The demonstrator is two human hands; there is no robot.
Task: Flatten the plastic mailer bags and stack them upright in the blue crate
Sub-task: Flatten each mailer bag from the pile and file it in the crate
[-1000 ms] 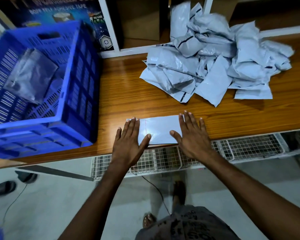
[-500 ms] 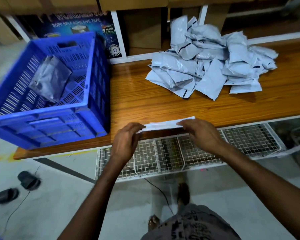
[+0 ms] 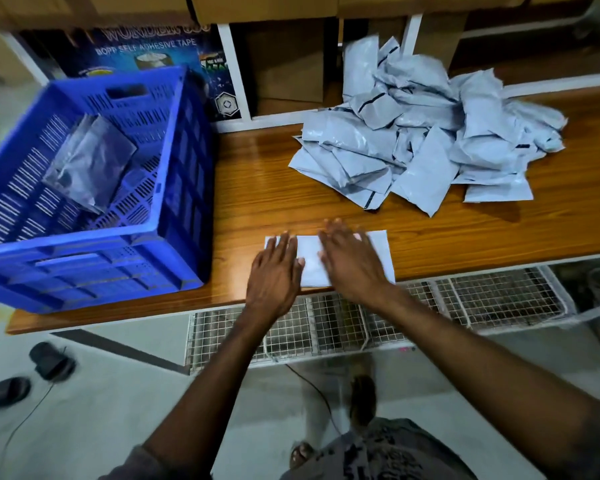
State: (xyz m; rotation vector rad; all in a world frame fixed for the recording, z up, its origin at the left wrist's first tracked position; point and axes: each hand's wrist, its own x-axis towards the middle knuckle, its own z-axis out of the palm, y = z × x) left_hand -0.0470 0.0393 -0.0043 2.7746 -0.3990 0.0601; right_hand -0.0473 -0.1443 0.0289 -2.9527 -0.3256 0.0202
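At the table edge, both hands (image 3: 274, 271) (image 3: 350, 265) press the mailer bag (image 3: 310, 261) flat

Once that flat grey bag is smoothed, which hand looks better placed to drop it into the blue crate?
Left, probably. The left hand presses the end of the grey plastic mailer bag nearest the blue plastic crate; the right hand would have to cross over.

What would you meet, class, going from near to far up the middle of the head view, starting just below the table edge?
wire mesh rack → flat mailer bag → pile of mailer bags → cardboard box
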